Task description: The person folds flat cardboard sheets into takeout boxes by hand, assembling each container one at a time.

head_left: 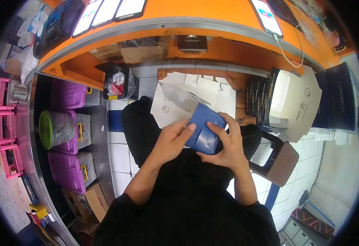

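A blue folded cardboard box (204,137) is held above my lap, its panels and flaps facing up. My left hand (171,143) grips its left side, with the thumb on the blue face. On the other side, my right hand (229,143) holds the box with fingers spread over the top and the thumb at the lower edge. A white cardboard flap (181,98) rises just behind the box; whether it joins the box I cannot tell. Under it lie flat white cardboard blanks (218,90) with cut tabs, stacked on a wooden surface (241,98).
Ahead stands an orange desk (212,12) bearing phones. Dark boxes (263,98) and an open white-lined box (284,98) stand right, near a brown stool (281,164). To the left are a trash bin (120,84) and purple-lidded containers (66,170).
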Demonstrator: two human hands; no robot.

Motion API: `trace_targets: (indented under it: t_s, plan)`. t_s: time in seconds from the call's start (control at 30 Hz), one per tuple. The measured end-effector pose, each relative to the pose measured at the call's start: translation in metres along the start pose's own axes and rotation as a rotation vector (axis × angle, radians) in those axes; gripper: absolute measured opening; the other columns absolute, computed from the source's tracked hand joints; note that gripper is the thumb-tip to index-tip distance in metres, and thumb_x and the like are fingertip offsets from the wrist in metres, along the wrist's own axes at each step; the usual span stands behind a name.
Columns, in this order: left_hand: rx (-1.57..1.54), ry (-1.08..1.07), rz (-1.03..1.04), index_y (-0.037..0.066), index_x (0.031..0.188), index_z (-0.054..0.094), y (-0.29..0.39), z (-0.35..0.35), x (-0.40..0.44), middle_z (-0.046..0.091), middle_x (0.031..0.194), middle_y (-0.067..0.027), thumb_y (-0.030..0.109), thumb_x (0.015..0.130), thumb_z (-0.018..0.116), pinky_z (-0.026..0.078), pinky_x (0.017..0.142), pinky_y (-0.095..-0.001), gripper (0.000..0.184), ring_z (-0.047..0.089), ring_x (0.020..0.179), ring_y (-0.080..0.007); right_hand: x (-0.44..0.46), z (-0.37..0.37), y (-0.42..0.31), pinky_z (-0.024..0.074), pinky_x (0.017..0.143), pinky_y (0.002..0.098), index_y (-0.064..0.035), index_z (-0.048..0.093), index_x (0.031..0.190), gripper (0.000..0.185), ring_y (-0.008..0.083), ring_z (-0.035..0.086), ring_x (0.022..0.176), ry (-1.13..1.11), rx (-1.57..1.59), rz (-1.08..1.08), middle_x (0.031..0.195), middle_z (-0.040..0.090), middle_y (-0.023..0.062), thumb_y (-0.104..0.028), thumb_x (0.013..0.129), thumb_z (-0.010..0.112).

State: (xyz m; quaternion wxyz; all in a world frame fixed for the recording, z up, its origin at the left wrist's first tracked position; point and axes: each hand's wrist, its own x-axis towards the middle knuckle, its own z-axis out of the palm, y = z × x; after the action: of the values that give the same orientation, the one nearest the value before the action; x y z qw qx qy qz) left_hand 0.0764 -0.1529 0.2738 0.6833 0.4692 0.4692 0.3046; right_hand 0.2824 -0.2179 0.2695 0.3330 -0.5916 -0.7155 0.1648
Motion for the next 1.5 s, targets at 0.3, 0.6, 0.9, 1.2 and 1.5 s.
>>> trace_targets:
  t_s: [0.3,0.6,0.9,1.2,1.5]
  plan:
    - [0.361,0.107,0.164,-0.002,0.096,0.064,-0.008,0.015,-0.008,0.057,0.065,-0.0061,0.02,0.108,0.053,0.041,0.055,-0.0299,0.027,0.051,0.063,-0.0061,-0.004,0.006,-0.002,0.0436,0.105,0.0545,-0.0164,0.064,0.133,0.085,0.0466,0.05,0.129,-0.018,-0.028,0.002,0.142,0.047,0.0271,-0.038,0.056,0.094]
    - [0.431,0.068,0.209,-0.003,0.097,0.062,-0.01,0.02,-0.01,0.063,0.069,-0.0205,0.021,0.107,0.052,0.048,0.058,-0.0426,0.028,0.066,0.063,-0.0374,-0.01,0.007,-0.001,0.0445,0.104,0.055,-0.0152,0.063,0.133,0.086,0.0486,0.051,0.127,-0.024,-0.017,0.027,0.141,0.046,0.0293,-0.037,0.056,0.094]
    - [0.26,0.427,0.735,-0.007,0.114,0.063,0.017,-0.017,-0.027,0.071,0.107,-0.0205,0.028,0.11,0.032,0.052,0.09,-0.0393,0.047,0.068,0.097,-0.0274,-0.031,-0.009,0.044,0.0326,0.117,0.0473,-0.0087,0.056,0.136,0.092,0.0379,0.043,0.142,0.204,0.919,0.164,0.152,0.042,0.0234,-0.034,0.057,0.095]
    - [-0.166,0.256,0.672,-0.007,0.118,0.054,0.046,-0.019,-0.061,0.06,0.115,-0.0247,0.042,0.11,0.04,0.053,0.079,-0.0354,0.051,0.064,0.095,-0.0287,-0.055,-0.03,0.07,0.0353,0.117,0.0498,-0.0152,0.051,0.138,0.09,0.038,0.038,0.145,0.549,1.463,0.705,0.156,0.036,0.0232,-0.032,0.061,0.094]
    - [-0.214,0.139,0.778,-0.008,0.123,0.051,0.064,-0.001,-0.078,0.057,0.127,-0.0314,0.047,0.107,0.049,0.05,0.098,-0.0412,0.057,0.062,0.112,-0.0321,-0.033,-0.041,0.056,0.0345,0.117,0.0494,-0.0164,0.051,0.136,0.095,0.0379,0.038,0.145,0.52,1.387,0.441,0.156,0.035,0.0225,-0.027,0.054,0.097]
